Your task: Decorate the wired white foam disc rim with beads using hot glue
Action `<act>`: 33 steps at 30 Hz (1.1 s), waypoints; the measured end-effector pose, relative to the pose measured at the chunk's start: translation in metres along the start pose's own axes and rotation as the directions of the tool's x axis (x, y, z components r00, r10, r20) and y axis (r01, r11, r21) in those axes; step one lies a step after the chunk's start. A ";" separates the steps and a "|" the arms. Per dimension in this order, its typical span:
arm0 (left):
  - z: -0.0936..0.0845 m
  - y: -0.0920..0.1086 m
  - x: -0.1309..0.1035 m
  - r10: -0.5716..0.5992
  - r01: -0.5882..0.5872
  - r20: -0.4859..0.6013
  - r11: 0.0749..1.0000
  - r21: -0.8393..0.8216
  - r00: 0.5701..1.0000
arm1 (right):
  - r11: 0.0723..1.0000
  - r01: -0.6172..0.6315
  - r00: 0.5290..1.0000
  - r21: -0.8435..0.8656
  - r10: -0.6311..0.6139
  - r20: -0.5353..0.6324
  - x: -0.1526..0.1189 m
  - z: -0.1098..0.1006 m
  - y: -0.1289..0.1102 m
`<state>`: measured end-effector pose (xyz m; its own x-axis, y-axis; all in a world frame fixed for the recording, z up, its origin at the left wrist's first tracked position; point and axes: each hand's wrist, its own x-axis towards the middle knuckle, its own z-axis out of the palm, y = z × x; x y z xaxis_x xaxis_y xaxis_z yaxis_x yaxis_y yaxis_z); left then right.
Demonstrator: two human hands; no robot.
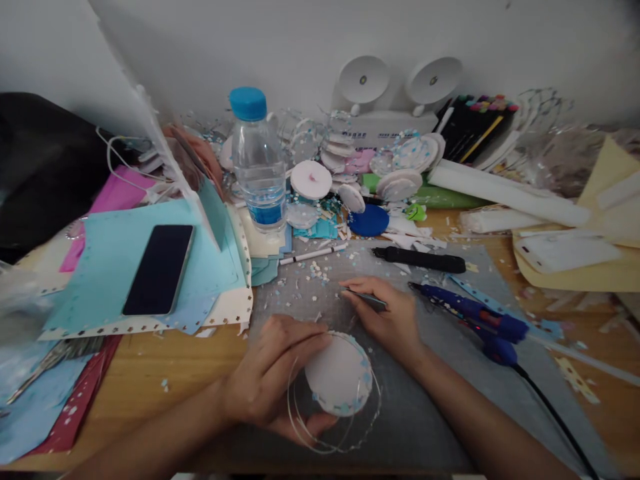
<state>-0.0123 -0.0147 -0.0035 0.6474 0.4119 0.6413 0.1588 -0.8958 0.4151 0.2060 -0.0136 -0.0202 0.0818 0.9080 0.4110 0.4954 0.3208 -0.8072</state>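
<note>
My left hand grips a white round disc by its left edge, fingers above and thumb below. Tiny blue and white paper flowers line the disc's rim, and thin clear wire loops hang around it. Just up and to the right, my right hand is closed on slim dark tweezers, their tip pointing left toward small paper flowers scattered over the grey cutting mat. The tweezers' tip is too small to show whether anything is in it.
A blue glue gun with a black cord lies at the right. Behind the hands are a white pen, a black cutter-like tool and a water bottle. A phone rests on blue paper at the left.
</note>
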 end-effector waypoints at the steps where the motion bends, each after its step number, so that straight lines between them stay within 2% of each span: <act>1: 0.000 0.000 0.000 0.003 -0.003 -0.001 1.000 0.011 1.000 | 1.000 -0.003 1.000 0.003 0.003 -0.007 0.000 0.000 0.000; 4: -0.001 -0.002 0.000 0.009 -0.010 0.021 0.998 0.054 1.000 | 1.000 -0.019 0.998 0.008 0.020 -0.053 -0.001 -0.003 -0.002; 7: -0.003 -0.002 0.003 -0.011 0.007 0.043 0.996 0.084 0.999 | 0.995 -0.083 0.990 0.050 0.088 -0.113 -0.002 -0.008 -0.007; 13: -0.001 -0.001 0.015 -0.081 0.073 0.157 0.996 0.055 0.984 | 0.930 -0.234 0.949 0.282 0.282 -0.140 -0.001 -0.016 -0.013; 17: 0.003 -0.003 0.016 -0.116 0.122 0.305 0.993 -0.001 0.945 | 0.817 -0.273 0.922 0.507 0.372 -0.104 -0.004 -0.015 -0.006; 20: 0.001 -0.004 0.015 -0.134 0.157 0.424 0.987 -0.020 0.896 | 0.798 -0.281 0.917 0.532 0.387 -0.095 -0.006 -0.014 -0.002; 23: -0.005 -0.006 0.017 -0.172 0.205 0.480 0.979 -0.018 0.860 | 0.814 -0.280 0.924 0.508 0.372 -0.088 -0.007 -0.015 -0.003; 26: -0.013 -0.010 0.021 -0.229 0.274 0.451 0.961 -0.036 0.862 | 0.830 -0.277 0.930 0.485 0.358 -0.081 -0.006 -0.016 -0.006; 28: -0.016 -0.013 0.023 -0.287 0.337 0.361 0.938 -0.084 0.888 | 0.842 -0.271 0.937 0.467 0.343 -0.075 -0.006 -0.017 -0.010; 30: -0.017 -0.017 0.024 -0.395 0.431 0.222 0.890 -0.147 0.891 | 0.863 -0.253 0.949 0.436 0.310 -0.064 -0.006 -0.018 -0.014; 33: -0.013 -0.022 0.023 -0.568 0.564 0.050 0.796 -0.219 0.821 | 0.903 -0.208 0.971 0.377 0.238 -0.033 -0.007 -0.018 -0.022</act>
<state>-0.0106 0.0172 0.0109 0.4790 0.8390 0.2582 0.3285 -0.4441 0.8336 0.2096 -0.0314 0.0026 0.2260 0.9487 0.2211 0.1043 0.2021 -0.9738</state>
